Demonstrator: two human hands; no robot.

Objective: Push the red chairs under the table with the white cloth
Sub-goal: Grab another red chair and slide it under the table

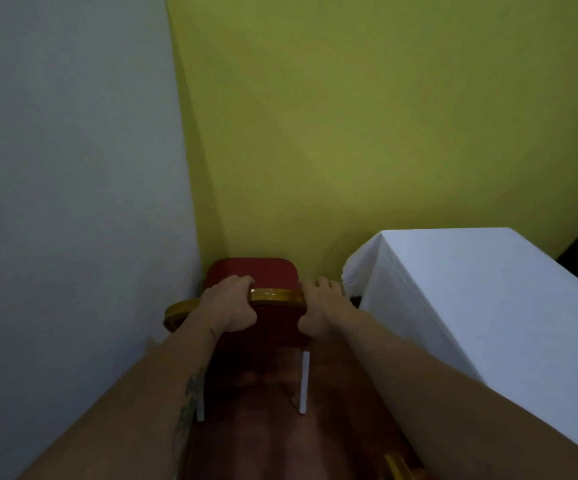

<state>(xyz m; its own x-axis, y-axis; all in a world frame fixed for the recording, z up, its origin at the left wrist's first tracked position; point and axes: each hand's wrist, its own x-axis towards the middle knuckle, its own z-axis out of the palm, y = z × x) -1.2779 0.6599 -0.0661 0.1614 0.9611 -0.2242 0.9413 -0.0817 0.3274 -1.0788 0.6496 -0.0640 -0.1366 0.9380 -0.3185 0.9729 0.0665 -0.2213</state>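
A red chair (256,271) with a gold-framed back and pale legs stands in the room's corner, facing the yellow-green wall. My left hand (228,303) grips the left part of its gold top rail. On the rail's right end my right hand (318,306) holds on as well. The table with the white cloth (488,289) stands to the right of the chair, its draped corner close to my right hand. The chair's seat is beside the table, not under it.
A grey-white wall (73,202) runs close along the left of the chair, and the yellow-green wall (384,116) closes the far side. Dark red floor (280,445) lies below me. A gold frame piece (398,465) of another chair shows at the bottom edge.
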